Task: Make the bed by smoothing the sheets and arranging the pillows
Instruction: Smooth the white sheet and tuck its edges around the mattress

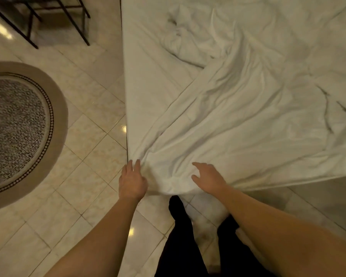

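Observation:
A white top sheet [238, 120] lies wrinkled across the bed [140, 62], bunched toward the near corner in front of me. My left hand [131, 180] rests at that corner's left edge, its fingers against the gathered cloth; whether it grips the sheet is hidden. My right hand [208, 177] lies on the sheet just right of the corner, fingers apart and holding nothing. No pillows are in view.
A round patterned rug [22, 128] lies on the tiled floor [84, 156] to the left. A dark metal-framed stand [48, 19] is at the top left. My legs in dark trousers [188, 246] stand at the bed's corner.

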`<state>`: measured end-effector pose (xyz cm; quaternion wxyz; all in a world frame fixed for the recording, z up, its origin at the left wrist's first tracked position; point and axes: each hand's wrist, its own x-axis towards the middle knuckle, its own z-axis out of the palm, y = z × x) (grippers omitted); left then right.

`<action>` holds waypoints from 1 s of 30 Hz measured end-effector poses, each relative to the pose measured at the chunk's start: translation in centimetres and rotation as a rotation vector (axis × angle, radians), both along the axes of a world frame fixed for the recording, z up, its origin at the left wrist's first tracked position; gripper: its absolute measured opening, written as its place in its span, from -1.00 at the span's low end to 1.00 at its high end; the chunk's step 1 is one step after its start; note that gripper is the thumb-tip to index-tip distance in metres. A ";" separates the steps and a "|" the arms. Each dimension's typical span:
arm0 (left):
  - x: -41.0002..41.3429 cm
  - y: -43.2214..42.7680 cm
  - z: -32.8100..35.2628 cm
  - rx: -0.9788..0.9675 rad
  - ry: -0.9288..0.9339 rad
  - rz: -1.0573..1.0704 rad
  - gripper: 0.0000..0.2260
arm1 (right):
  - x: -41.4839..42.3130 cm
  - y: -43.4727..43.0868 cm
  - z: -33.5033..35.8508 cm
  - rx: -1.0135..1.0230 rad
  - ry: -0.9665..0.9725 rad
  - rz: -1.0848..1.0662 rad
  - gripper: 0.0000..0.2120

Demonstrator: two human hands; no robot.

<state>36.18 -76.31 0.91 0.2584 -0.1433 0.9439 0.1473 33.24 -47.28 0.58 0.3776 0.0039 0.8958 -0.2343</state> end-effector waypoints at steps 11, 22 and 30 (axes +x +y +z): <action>-4.7 14.7 9.1 -0.021 0.090 -0.212 -0.41 | -0.6 15.9 10.2 0.064 0.154 -0.137 -0.37; -6.2 34.6 15.2 0.007 0.214 -0.379 -0.45 | 2.6 36.5 16.3 0.164 0.240 -0.268 -0.34; -6.6 47.3 16.7 0.068 0.209 -0.447 -0.45 | 5.2 49.3 18.5 0.216 0.261 -0.363 -0.35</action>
